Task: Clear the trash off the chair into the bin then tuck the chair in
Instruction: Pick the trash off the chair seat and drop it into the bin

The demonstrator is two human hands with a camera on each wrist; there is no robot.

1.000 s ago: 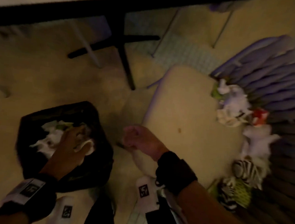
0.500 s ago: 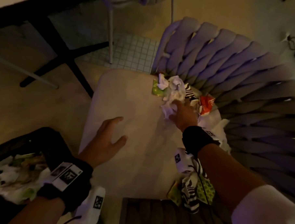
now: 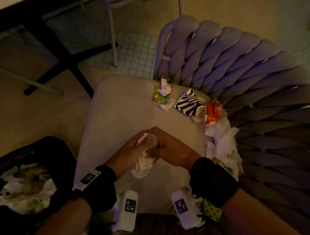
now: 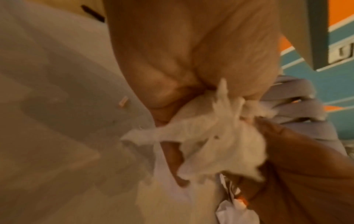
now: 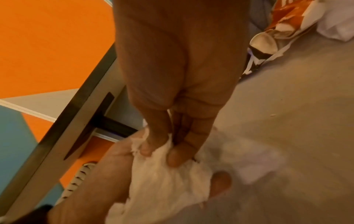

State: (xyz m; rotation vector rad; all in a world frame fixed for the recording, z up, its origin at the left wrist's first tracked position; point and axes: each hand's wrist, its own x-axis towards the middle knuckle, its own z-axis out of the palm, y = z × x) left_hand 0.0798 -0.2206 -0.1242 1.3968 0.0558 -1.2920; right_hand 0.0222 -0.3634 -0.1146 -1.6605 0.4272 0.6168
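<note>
From above, both hands meet over the near middle of the chair [image 3: 126,112] seat: the left hand [image 3: 131,152] cups a crumpled white tissue [image 3: 144,164] while the right hand [image 3: 168,150] pinches its top. More trash [image 3: 188,104] lies along the far right edge by the woven backrest; the bin [image 3: 48,148] stands near left.

At the left wrist, the palm [image 4: 182,63] closes round the tissue [image 4: 216,136].

At the right wrist, fingertips [image 5: 145,149] nip the tissue [image 5: 162,181].

Dim room; beige floor [image 3: 35,112], tiled patch [image 3: 135,59], black-legged table [image 3: 52,47].
</note>
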